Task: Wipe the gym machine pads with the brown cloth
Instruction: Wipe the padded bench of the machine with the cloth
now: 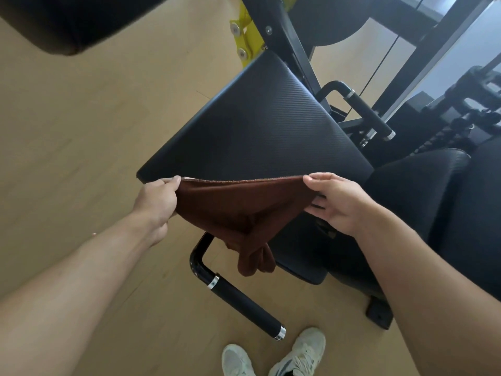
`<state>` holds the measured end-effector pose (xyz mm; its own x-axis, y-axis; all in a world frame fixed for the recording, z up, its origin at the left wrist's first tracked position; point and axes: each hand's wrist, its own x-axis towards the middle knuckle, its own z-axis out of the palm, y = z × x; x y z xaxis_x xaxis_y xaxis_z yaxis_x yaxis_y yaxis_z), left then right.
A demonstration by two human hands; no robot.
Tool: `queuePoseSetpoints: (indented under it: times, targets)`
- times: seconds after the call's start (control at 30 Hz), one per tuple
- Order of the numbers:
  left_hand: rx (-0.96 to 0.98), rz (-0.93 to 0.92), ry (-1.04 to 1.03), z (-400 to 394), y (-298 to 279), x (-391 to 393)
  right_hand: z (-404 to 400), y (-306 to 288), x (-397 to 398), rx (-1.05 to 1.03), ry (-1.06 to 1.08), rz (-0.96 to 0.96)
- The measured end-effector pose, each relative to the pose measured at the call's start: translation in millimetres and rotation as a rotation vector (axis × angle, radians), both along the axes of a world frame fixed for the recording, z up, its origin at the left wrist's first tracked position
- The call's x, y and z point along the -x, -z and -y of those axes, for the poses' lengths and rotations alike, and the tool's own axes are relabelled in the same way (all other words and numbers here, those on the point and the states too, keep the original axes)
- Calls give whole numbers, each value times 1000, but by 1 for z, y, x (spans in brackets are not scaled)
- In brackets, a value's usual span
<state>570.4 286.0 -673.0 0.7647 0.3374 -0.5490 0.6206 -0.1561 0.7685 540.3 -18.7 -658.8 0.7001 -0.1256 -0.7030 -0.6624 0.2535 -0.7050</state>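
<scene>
The brown cloth (pixel 238 210) hangs stretched between both hands in front of the large black textured back pad (pixel 260 126) of the gym machine. My left hand (pixel 157 202) pinches the cloth's upper left corner. My right hand (pixel 336 202) pinches its upper right corner with the thumb on top. The cloth's lower part droops in a bunch over the black seat pad (pixel 301 256). The upper edge of the cloth lies level with the back pad's near edge.
A black handle bar (pixel 244 302) with chrome rings juts out below the seat, another (pixel 366 112) at the right. Further black pads (pixel 417 185) sit to the right and one (pixel 67 20) at the top left. Yellow bracket (pixel 244 39) and machine frame stand behind. My shoes (pixel 273 356) stand on the wooden floor.
</scene>
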Motion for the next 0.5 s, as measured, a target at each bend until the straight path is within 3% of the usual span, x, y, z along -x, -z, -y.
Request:
queuePoseSetpoints:
  times: [0.1, 0.17, 0.33, 0.43, 0.5]
  targets:
    - [-19, 36, -26, 3, 0, 0, -2, 2, 13, 299, -566, -107]
    - [-44, 56, -64, 5, 1, 0, -8, 6, 21, 400, -721, -119]
    - [-118, 105, -33, 5, 1, -6, -13, 6, 33, 299, -788, -26]
    - [-140, 105, -32, 1, 0, -10, -12, 5, 38, 152, -546, -30]
    - [-148, 97, -23, -2, 0, -9, -12, 8, 41, 168, -366, -50]
